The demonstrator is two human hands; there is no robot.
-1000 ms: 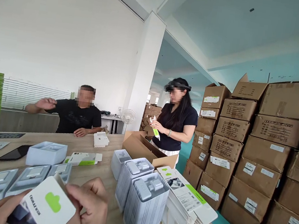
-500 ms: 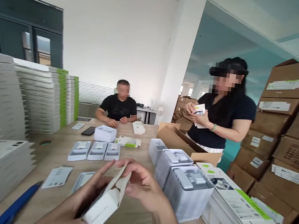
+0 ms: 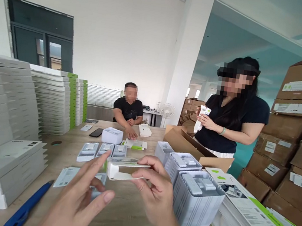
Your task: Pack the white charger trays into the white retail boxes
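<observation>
Wooden tabletop (image 3: 126, 225) lies beneath both hands. Left hand (image 3: 79, 200) stands spread wide, forefinger at one end of a white carton (image 3: 124, 169); right hand (image 3: 153, 192) pinches the other end narrowly, holding it in midair above the tabletop. Carton appears light, thin and springy, liable to crease; safest hold: its folded edges.

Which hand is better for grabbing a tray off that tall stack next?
Probably the right hand: it is beside the stack of white plastic trays, and the left hand is farther away. But the right hand is pinching the white carton, so it would need to let go first.
</observation>
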